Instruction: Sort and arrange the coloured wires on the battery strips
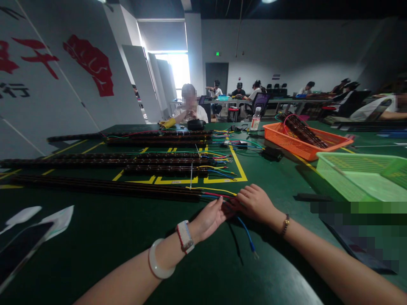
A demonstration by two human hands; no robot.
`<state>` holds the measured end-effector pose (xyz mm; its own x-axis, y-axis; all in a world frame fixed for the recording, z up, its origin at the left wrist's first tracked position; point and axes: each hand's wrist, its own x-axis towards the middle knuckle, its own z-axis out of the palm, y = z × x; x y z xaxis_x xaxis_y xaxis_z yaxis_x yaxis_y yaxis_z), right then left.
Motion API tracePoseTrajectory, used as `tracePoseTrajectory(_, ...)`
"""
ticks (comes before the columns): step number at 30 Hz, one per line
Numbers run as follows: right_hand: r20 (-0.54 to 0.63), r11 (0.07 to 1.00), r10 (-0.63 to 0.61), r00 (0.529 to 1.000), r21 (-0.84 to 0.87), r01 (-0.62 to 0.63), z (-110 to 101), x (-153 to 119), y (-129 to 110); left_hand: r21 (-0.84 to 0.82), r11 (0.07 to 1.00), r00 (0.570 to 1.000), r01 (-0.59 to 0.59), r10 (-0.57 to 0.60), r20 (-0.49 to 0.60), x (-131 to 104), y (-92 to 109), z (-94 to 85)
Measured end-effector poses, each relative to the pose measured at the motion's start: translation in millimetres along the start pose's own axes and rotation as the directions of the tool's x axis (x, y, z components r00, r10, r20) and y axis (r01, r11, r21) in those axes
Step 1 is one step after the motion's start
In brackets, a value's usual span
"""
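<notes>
Gray walls (286, 46) and seated workers (256, 94) frame our long green table (127, 228), where an orange basket (277, 142) and a light-green basket (329, 169) stand at right. Nearest us, a long dark cable bundle (108, 187) lies flat, its colored wires (210, 195) emerging at the right end. Our left hand (210, 219), palm turned up, and our right hand (256, 203), knuckles uppermost, meet there, both closed on the wires, though which strand each fingertip pinches is hidden. Good handling, we judge, calls for a light, steady pinch, strands kept untwisted and no tug on the bundle; one blue wire (244, 226) extends below our fingers, its small metal terminal (256, 255) best kept from bending.
</notes>
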<state>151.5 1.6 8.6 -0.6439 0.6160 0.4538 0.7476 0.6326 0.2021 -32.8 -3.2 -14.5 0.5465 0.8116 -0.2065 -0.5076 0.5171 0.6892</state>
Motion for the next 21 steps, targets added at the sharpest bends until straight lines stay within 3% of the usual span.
tracePoseTrajectory(3,0.048,0.994,0.102,0.994,0.026,-0.103,8,0,8,0.028,1.0,1.0,0.002,-0.002,0.003,-3,1,0.2)
tracePoseTrajectory(8,0.16,0.986,0.157,0.975,0.026,-0.163,25,3,8,0.048,0.999,1.0,0.0,0.001,-0.001,-5,3,2.2)
tracePoseTrajectory(14,0.165,0.968,0.247,0.955,0.006,-0.251,32,12,16,0.057,0.998,0.997,-0.015,0.019,-0.075,-8,5,8.2)
tracePoseTrajectory(21,0.183,0.978,0.175,0.967,0.084,-0.193,33,4,18,0.041,0.999,0.997,-0.008,0.011,-0.074,-9,6,8.2)
